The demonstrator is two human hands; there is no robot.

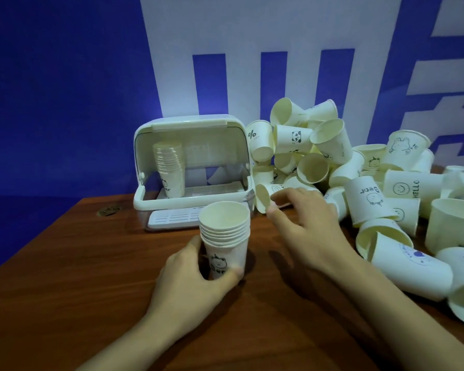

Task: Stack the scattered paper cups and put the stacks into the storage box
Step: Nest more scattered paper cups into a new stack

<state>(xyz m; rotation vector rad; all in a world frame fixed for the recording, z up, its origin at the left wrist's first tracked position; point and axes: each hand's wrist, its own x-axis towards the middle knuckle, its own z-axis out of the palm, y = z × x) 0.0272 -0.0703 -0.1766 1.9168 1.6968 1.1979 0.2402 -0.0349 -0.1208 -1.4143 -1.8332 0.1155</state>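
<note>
Paper cups: nested stack (223,236) stood upright on table (65,263), gripped by left hand (196,279); right hand (303,226) pinched single tilted cup (263,196) beside storage box (190,167).

Two bare forearms; no sleeves visible; hands (196,279) ungloved, unadorned.

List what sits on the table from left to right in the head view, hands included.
Storage box with a stack inside → left hand gripping the stack of cups → right hand pinching a single cup → pile of loose cups.
</note>
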